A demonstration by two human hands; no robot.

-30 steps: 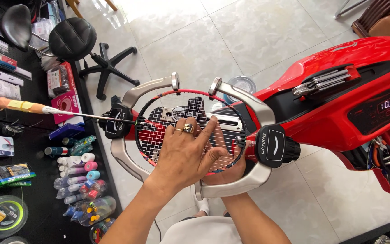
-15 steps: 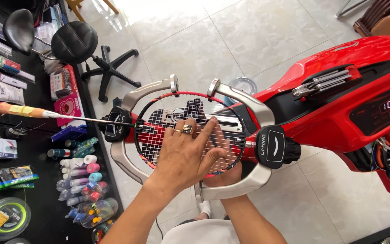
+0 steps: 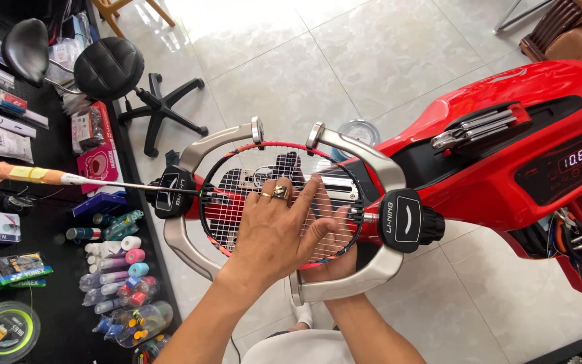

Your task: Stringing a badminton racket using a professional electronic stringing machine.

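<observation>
1. Now we lay our left hand (image 3: 274, 232) flat on the strings (image 3: 237, 222) of the racket (image 3: 223, 202), fingers spread, clenching nothing.
2. Our right hand (image 3: 335, 249) sits under the strings, just beside the left; we cannot tell whether it grasps anything.
3. Around both hands, the racket lies clamped in the red machine (image 3: 500, 168).
4. Beyond the left fingertips, the racket's handle (image 3: 28, 174) reaches toward the stool (image 3: 109, 67).

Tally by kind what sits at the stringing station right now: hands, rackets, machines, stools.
Hands: 2, the left hand on top of the strings, the right hand beneath them
Racket: 1, clamped in the machine
Stringing machine: 1, red
Stools: 2, one round-seated, one saddle-seated
Total: 6
</observation>
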